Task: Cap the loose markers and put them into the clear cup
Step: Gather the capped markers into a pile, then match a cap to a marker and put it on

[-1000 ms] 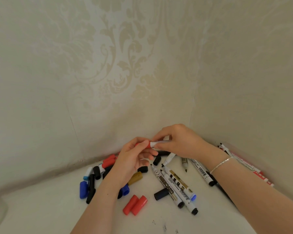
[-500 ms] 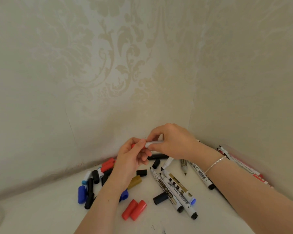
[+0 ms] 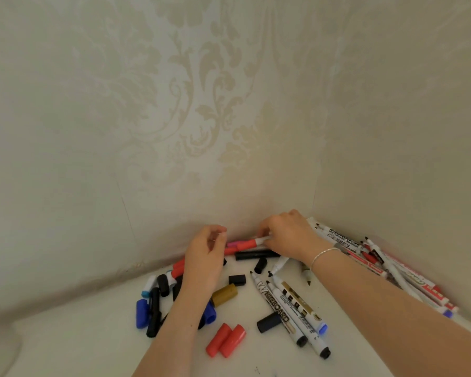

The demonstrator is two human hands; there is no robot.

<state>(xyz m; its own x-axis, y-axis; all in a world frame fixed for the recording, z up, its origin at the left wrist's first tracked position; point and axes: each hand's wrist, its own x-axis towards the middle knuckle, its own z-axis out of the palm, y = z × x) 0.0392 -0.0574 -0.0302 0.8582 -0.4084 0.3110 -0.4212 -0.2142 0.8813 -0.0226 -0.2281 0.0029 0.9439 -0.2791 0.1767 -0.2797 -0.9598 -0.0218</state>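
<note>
My right hand (image 3: 288, 235) grips a white marker with a red cap (image 3: 244, 243) on its tip, low near the wall corner. Just left of it, my left hand (image 3: 206, 257) has loosely curled fingers, apart from the cap and holding nothing. Several uncapped white markers (image 3: 286, 306) lie in front of my right wrist. Loose caps are scattered about: two red (image 3: 226, 340), a black one (image 3: 268, 322), a gold one (image 3: 225, 294) and a blue one (image 3: 142, 312). A faint pale rounded shape (image 3: 0, 349) at the bottom left may be the clear cup; I cannot tell.
A heap of markers (image 3: 378, 262) lies along the right wall beyond my right forearm. A black marker (image 3: 256, 254) rests under the held one. Patterned walls close the white tabletop (image 3: 93, 336) at the back and right.
Both hands moved down and toward the corner. The red cap now sits on the marker in my right hand, and my left hand has let go of it.
</note>
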